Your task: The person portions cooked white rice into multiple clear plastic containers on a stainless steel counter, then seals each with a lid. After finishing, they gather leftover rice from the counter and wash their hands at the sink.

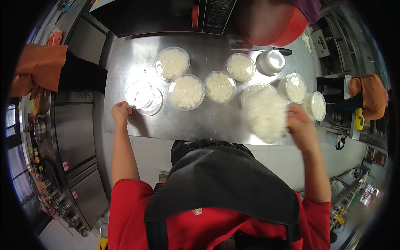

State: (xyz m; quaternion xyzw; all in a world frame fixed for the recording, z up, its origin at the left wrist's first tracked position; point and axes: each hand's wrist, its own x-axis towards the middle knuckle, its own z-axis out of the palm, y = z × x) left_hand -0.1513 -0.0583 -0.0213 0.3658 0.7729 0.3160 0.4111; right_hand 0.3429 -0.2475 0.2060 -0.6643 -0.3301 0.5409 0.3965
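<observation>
My left hand pinches the rim of a clear round plastic lid, over the left part of the steel table. Partly beneath it lies another clear lid or a stack of them; glare hides how many. On the right, my right hand grips a clear plastic bowl of white rice, blurred and tilted, above the table's front edge. Behind that bowl another rice container is partly covered. Between my hands stand several round containers full of rice, among them a front one and a middle one.
Stacked empty plastic bowls stand at the back right, beside a black-handled tool. A microwave oven and a red tub line the rear. More rice containers sit right. People in orange stand left and right.
</observation>
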